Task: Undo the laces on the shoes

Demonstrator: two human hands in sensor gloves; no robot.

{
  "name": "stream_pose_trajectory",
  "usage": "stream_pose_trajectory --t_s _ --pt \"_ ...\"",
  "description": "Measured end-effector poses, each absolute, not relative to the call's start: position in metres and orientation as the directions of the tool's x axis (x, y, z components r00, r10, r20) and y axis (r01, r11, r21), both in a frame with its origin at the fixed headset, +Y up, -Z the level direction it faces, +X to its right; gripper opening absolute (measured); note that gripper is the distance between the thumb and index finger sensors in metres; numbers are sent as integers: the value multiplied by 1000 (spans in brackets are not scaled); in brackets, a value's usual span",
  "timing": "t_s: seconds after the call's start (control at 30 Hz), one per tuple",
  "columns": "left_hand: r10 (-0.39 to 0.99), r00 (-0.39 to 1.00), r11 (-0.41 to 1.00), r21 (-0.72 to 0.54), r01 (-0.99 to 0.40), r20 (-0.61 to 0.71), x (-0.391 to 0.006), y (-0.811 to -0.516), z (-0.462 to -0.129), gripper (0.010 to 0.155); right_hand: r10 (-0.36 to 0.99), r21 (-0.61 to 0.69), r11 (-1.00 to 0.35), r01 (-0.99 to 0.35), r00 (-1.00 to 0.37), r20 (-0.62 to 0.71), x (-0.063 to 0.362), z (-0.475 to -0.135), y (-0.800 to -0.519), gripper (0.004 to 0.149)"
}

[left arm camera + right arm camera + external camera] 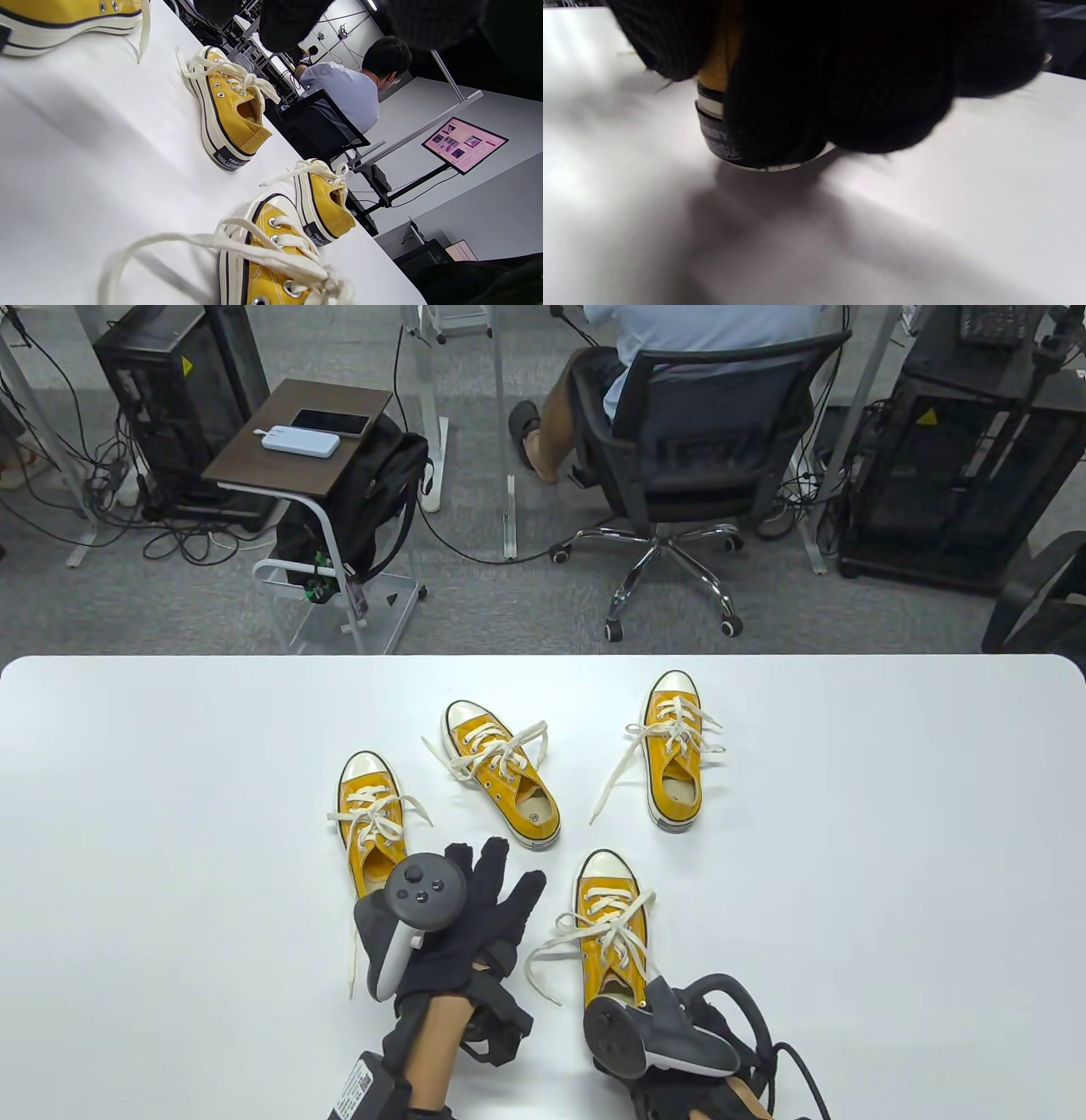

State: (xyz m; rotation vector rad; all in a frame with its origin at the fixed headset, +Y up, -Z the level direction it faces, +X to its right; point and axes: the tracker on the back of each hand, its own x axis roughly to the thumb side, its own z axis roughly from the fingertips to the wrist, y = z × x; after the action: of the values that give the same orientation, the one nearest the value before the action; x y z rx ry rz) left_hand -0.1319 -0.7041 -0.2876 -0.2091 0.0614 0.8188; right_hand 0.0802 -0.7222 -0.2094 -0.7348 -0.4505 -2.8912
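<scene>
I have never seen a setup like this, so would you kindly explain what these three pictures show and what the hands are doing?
These are a person's two gloved hands, each with a tracker strapped on its back. The table view looks down from above; the other two come from cameras on each wrist. Four yellow sneakers lie on the white table. The left hand hovers with fingers spread beside the left sneaker, holding nothing. The right hand grips the heel of the nearest sneaker; the right wrist view shows its fingers wrapped round that heel. The two far sneakers lie untouched.
</scene>
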Motion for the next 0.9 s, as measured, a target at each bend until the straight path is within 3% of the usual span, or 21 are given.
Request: stream_pose_trajectory --t_s 0.1,0.3,0.47,0.6,0.77,0.83,0.9 --pt "708 693 670 -181 -720 -137 -128 -706 -288 86 -41 333 -915 230 -872 488 81 -210 -730 49" --pt "680 721 692 -207 -691 -133 -122 -708 -288 86 54 402 -899 175 -865 498 92 -208 -718 63" --pt "658 744 711 -227 -665 -116 -113 -708 -286 85 152 344 -938 32 -856 494 109 -209 -682 56" --pt "626 775 740 -244 -626 -91 -102 -707 -283 83 287 323 -932 -162 -875 390 130 -227 -654 48" --pt "564 824 788 -266 -556 -51 -83 -704 -278 67 362 116 -932 -343 -893 269 149 -270 -646 44" --pt "510 859 818 -290 -496 -31 -72 -705 -275 62 300 -21 -948 -317 -915 270 148 -290 -661 47" --pt "481 877 826 -328 -458 -14 -62 -707 -272 58 211 -32 -973 -227 -940 267 146 -301 -682 54"
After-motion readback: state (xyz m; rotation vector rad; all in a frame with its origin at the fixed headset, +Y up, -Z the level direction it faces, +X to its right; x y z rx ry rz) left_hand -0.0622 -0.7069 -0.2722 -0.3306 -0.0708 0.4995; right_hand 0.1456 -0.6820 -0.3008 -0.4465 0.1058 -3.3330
